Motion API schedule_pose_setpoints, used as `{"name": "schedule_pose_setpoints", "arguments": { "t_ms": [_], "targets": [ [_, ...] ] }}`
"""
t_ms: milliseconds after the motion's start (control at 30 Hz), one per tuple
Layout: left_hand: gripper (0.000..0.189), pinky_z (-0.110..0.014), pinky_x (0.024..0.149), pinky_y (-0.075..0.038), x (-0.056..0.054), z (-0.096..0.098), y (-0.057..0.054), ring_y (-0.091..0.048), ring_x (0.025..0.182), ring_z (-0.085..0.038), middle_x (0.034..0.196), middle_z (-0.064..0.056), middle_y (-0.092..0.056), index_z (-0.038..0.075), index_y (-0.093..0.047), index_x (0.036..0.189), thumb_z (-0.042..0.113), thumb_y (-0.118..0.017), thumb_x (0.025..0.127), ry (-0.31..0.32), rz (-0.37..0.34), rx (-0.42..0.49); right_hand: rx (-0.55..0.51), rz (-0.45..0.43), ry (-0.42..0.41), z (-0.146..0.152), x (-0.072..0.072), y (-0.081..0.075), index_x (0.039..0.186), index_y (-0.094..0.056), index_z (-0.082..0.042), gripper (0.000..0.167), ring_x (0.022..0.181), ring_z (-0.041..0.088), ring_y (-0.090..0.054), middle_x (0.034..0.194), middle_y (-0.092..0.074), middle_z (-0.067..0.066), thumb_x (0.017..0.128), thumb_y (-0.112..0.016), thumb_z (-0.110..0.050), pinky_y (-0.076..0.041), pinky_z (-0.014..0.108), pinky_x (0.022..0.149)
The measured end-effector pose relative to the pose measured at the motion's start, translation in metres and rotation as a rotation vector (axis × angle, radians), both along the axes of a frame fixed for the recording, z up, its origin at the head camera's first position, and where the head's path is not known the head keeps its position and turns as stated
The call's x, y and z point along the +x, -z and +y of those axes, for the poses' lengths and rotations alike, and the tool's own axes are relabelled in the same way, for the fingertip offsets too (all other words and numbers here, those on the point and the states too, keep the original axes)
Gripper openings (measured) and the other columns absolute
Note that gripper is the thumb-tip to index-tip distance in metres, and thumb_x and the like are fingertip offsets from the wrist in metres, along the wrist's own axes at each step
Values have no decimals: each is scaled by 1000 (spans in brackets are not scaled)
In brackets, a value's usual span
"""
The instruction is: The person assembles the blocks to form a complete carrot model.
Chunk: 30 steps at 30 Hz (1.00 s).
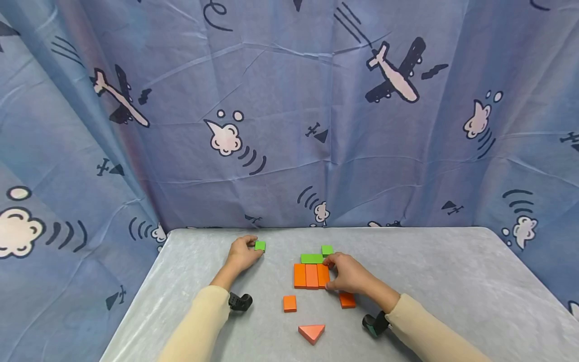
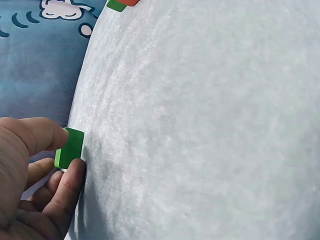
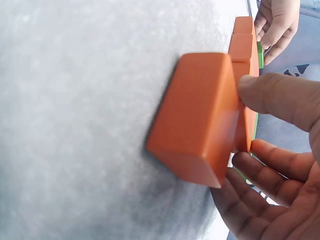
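My left hand (image 1: 244, 254) pinches a small green block (image 1: 260, 246) between thumb and fingers at the table's back left; the left wrist view shows the green block close up, its flat face visible. My right hand (image 1: 350, 274) holds the rightmost of three upright orange rectangular blocks (image 1: 323, 276) standing side by side, thumb at its near end and fingers at its far end. Behind this row lie a long green block (image 1: 311, 258) and a second small green block (image 1: 327, 250), partly behind the right fingers.
In front of the row sit an orange square block (image 1: 290, 303) and a darker orange block (image 1: 347, 300), the latter just under my right wrist. A salmon triangular block (image 1: 312, 333) lies nearer me. A blue patterned curtain (image 1: 280, 125) hangs behind the grey table (image 1: 434, 271).
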<state>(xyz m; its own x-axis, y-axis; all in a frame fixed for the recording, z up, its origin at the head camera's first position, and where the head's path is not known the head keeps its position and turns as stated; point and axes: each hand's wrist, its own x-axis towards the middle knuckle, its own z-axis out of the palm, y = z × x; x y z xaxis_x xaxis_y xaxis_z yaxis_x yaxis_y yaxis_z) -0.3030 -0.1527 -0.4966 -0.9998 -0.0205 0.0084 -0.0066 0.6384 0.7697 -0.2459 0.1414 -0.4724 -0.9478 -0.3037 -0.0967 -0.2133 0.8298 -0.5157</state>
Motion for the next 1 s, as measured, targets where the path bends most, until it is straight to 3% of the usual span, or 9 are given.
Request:
{"name": "schedule_pose_setpoints", "arguments": {
  "t_ms": [200,367,567,767,1000],
  "targets": [
    [41,-40,89,-51,0,1,-3,-60,107,-29,112,-14,-65,4,-65,120,14,-73,81,-14,-30,-8,-1,-8,0,-1,0,0,107,-67,-5,49,88,17,-56,98,-63,4,65,-88,-15,-51,39,88],
    [34,-37,84,-52,-1,-1,-4,-60,97,-25,103,-12,-66,3,-68,112,10,-73,80,-4,-23,-17,1,-11,3,-1,-1,0,108,-66,-5,49,88,17,-56,99,-63,4,65,-88,-14,-51,39,88],
    [32,-36,82,-52,-2,1,-4,-61,96,-23,103,-11,-66,3,-68,111,6,-73,80,32,-24,-31,6,-14,11,0,0,0,110,-66,-5,51,89,17,-56,100,-63,4,65,-88,-14,-51,40,89],
    [31,-33,76,-54,-1,16,-9,-64,90,-22,101,-13,-67,1,-68,109,3,-72,79,114,21,-47,2,-19,8,0,2,-2,110,-66,-4,51,89,17,-56,100,-64,5,65,-88,-13,-50,40,90],
    [29,-34,79,-53,1,39,-11,-63,92,-22,100,-12,-68,3,-70,108,6,-73,79,131,27,-44,14,-27,-1,-1,0,-2,111,-66,-5,51,90,17,-56,100,-63,4,66,-88,-15,-50,40,90]
  ]
}}
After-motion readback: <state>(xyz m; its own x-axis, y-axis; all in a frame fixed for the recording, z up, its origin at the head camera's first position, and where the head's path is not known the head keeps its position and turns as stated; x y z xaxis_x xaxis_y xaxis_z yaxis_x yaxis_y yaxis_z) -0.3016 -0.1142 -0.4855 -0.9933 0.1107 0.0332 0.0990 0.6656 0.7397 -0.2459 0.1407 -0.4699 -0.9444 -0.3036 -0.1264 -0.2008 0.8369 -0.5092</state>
